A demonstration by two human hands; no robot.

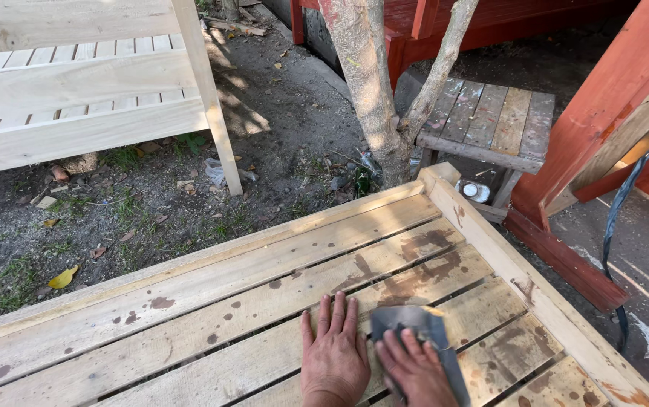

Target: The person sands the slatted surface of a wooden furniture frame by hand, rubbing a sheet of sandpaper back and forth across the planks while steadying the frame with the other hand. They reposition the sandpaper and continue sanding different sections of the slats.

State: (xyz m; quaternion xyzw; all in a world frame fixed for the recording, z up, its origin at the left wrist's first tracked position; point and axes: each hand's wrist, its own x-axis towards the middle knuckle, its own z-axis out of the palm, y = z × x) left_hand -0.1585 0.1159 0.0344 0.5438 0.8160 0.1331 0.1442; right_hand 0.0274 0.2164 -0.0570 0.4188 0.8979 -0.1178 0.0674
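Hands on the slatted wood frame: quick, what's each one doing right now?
Left hand: open, flat on a plank, holding nothing.
Right hand: open, fingers spread, pressing a grey sheet of sandpaper onto the wood.

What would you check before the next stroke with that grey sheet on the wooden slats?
1. Right hand lies flat on the grey sanding sheet: ok.
2. Left hand is spread on the slat beside the sheet, clear of it: ok.
3. The sheet lies flat on the wood: mostly ok; its far corner looks slightly lifted.
4. The slats ahead of the hands carry no loose objects, only dark stains: ok.
5. The raised side rail stands close to the right of the sheet, little room that way: not ok.
6. Wear of the sheet's underside: cannot tell.
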